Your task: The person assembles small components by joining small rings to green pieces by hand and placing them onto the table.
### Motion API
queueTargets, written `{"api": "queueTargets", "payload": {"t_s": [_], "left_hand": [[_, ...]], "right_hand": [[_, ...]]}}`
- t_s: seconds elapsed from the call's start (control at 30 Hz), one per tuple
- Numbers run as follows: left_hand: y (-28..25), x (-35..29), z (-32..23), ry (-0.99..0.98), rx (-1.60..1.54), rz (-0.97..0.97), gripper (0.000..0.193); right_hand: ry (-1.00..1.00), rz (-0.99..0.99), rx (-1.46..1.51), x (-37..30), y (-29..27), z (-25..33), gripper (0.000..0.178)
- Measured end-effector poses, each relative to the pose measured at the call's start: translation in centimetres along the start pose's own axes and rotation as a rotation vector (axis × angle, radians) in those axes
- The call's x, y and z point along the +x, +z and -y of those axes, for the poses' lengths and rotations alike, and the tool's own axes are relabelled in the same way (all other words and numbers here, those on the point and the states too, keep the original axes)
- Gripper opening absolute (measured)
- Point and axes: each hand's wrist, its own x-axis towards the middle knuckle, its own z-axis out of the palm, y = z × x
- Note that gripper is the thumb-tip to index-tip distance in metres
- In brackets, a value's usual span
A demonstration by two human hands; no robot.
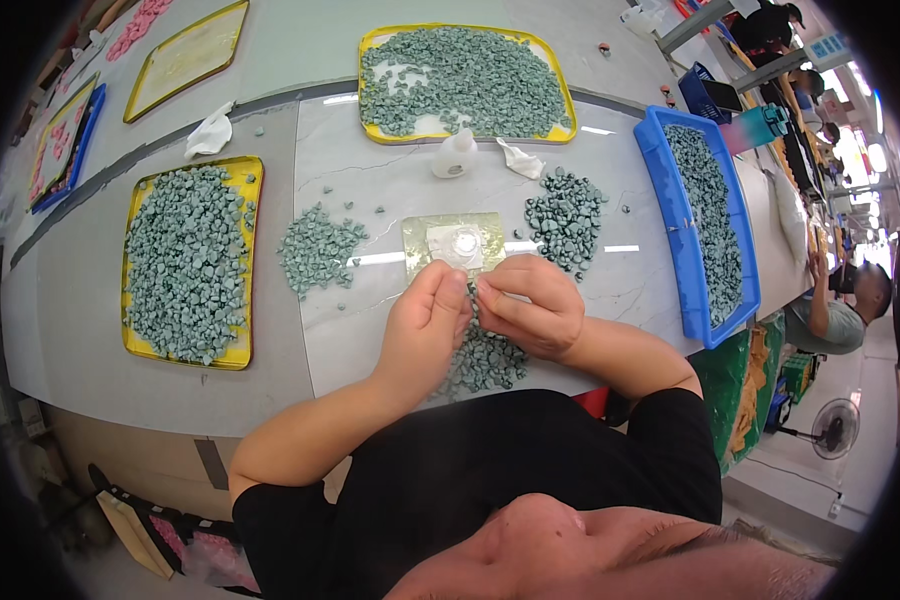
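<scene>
My left hand [426, 325] and my right hand [532, 306] meet over the table, thumbs and fingers pinched together. A small grey-green piece [473, 289] shows between the fingertips, mostly covered by them. Just beyond lies a yellowish translucent mat [423, 238] with a small clear round dish [465, 242] on a pale sheet. Beneath my hands and toward my body is a pile of green pieces [485, 362]. Another loose pile [320, 248] lies left of the mat, and a darker pile [565, 222] to its right.
A yellow tray [254, 190] of green pieces stands left, another yellow tray [570, 100] at the back. A blue bin [682, 258] of darker pieces is on the right. A white squeeze bottle [454, 158] and crumpled tissue [519, 159] sit beyond the mat. Other people sit far right.
</scene>
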Motion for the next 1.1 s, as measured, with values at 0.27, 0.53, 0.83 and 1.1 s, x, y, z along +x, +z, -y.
{"api": "queueTargets", "payload": {"t_s": [0.27,0.53,0.83,1.1], "left_hand": [[0.1,0.1,0.1,0.023,0.006,-0.045,0.025],[0.1,0.2,1.7,0.268,0.274,-0.080,0.022],[0.5,0.3,0.7,0.202,0.289,-0.089,0.023],[1.0,0.0,-0.4,0.055,0.189,-0.023,0.021]], "right_hand": [[0.140,-0.065,0.122,-0.9,0.8,0.0,0.027],[-0.042,-0.037,-0.032,-0.6,0.1,0.1,0.026],[0.331,-0.075,0.198,-0.8,-0.1,0.3,0.027],[0.384,-0.082,0.148,-0.8,-0.5,0.0,0.027]]}}
